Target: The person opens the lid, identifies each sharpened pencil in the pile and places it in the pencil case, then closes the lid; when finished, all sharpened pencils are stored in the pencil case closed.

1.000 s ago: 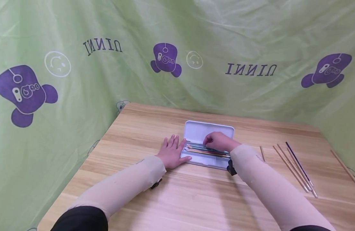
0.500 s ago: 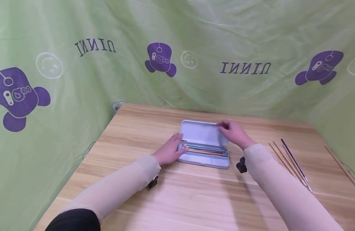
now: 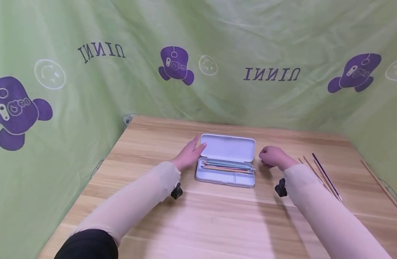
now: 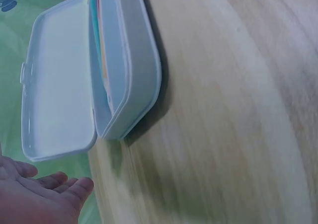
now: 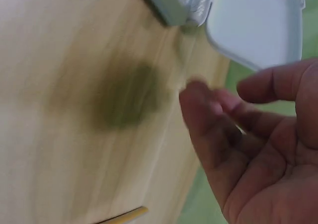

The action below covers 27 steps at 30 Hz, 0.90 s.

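Observation:
A pale pencil case [image 3: 225, 179] lies on the table with its lid [image 3: 229, 148] tipped back. Several pencils [image 3: 227, 167], some blue and some wood-toned, lie together in its rear compartment. My left hand [image 3: 187, 154] is at the left side of the lid; in the left wrist view that hand [image 4: 44, 191] has its fingers extended just off the lid's corner. To the right of the case hovers my right hand [image 3: 273, 157]. In the right wrist view this hand [image 5: 253, 144] has loosely bent fingers, thumb apart from them, with nothing between.
Several loose pencils [image 3: 326, 178], one of them dark, lie right of the case, partly behind the right sleeve. Another long pencil [image 3: 381, 185] lies near the table's right edge. A green printed curtain [image 3: 230, 97] surrounds the wooden table [image 3: 204, 223].
My right hand has moved from over the pencils in the case, past the lid's right corner, to the table's right. My left hand has shifted from the case's left end up to the lid's side.

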### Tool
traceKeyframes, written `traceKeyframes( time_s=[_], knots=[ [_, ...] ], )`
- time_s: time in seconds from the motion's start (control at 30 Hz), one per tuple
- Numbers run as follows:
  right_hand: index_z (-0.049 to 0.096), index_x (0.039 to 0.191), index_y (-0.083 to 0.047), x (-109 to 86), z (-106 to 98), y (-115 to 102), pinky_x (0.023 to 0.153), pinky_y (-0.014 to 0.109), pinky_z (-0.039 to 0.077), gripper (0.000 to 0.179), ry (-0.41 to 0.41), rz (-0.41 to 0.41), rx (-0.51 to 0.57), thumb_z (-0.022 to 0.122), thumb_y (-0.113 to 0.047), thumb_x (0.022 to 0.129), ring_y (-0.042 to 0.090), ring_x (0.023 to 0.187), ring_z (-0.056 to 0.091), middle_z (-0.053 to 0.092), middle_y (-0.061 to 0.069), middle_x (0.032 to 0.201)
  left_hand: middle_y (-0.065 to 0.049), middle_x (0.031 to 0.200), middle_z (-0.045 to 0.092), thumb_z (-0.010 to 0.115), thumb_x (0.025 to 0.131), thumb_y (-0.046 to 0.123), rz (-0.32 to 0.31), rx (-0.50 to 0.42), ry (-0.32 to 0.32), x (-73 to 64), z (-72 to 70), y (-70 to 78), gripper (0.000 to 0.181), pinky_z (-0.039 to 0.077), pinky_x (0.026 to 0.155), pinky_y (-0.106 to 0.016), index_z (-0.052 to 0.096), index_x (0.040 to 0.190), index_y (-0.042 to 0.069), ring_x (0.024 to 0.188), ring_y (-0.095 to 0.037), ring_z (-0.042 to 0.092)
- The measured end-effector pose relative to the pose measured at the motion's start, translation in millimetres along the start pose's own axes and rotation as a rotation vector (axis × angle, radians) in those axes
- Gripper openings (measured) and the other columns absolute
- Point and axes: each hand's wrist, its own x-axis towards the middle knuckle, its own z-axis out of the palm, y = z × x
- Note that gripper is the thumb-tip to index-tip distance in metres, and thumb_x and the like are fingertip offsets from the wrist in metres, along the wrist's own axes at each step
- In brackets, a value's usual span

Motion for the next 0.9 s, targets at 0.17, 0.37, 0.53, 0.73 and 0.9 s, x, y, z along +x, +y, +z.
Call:
traceKeyframes(
  time_s=[0.17, 0.37, 0.53, 0.73, 0.9],
  knots=[
    [0.059, 0.109, 0.016, 1.4, 4.9, 1.3, 0.073, 0.034, 0.061, 0.023, -0.112, 0.026, 0.079, 0.051, -0.004, 0.1, 0.015, 0.073, 0.068, 0.068, 0.015, 0.086, -0.023, 0.167, 0.02, 0.04, 0.112, 0.038, 0.008, -0.02, 0.007, -0.2, 3.2, 0.8, 0.07, 0.014, 0.125, -0.043, 0.017, 0.162, -0.006, 0.155, -0.036, 0.018],
    [0.057, 0.112, 0.017, 2.2, 9.9, -4.5, 0.076, 0.034, 0.061, 0.024, -0.158, 0.009, 0.138, 0.05, -0.003, 0.102, 0.016, 0.076, 0.069, 0.069, 0.019, 0.093, -0.024, 0.167, 0.02, 0.04, 0.112, 0.038, 0.017, -0.045, -0.001, 0.1, 6.1, 0.9, 0.071, 0.014, 0.125, -0.043, 0.016, 0.162, -0.007, 0.155, -0.036, 0.018],
    [0.053, 0.11, 0.015, 3.0, 7.5, -6.2, 0.074, 0.033, 0.061, 0.019, -0.127, 0.0, 0.183, 0.046, -0.001, 0.101, 0.015, 0.075, 0.068, 0.068, 0.019, 0.092, -0.023, 0.167, 0.024, 0.041, 0.112, 0.038, 0.03, -0.056, 0.009, 0.8, 6.9, 1.8, 0.07, 0.016, 0.125, -0.044, 0.017, 0.162, -0.005, 0.154, -0.035, 0.021],
    [0.045, 0.107, 0.008, 3.1, 7.0, -7.8, 0.071, 0.029, 0.061, 0.011, -0.135, 0.02, 0.29, 0.041, 0.0, 0.1, 0.016, 0.075, 0.068, 0.06, 0.02, 0.096, -0.023, 0.166, 0.025, 0.041, 0.112, 0.037, 0.048, -0.057, 0.014, 2.4, 7.8, 0.5, 0.07, 0.016, 0.125, -0.044, 0.017, 0.162, -0.005, 0.154, -0.036, 0.022],
    [0.042, 0.112, 0.009, 2.9, 6.6, -6.5, 0.074, 0.03, 0.061, 0.015, -0.142, 0.039, 0.326, 0.04, 0.0, 0.1, 0.018, 0.078, 0.068, 0.057, 0.022, 0.101, -0.023, 0.164, 0.03, 0.041, 0.113, 0.035, 0.063, -0.078, 0.011, 2.8, 7.3, 0.4, 0.067, 0.021, 0.123, -0.046, 0.019, 0.163, -0.003, 0.151, -0.038, 0.029]
  ],
)
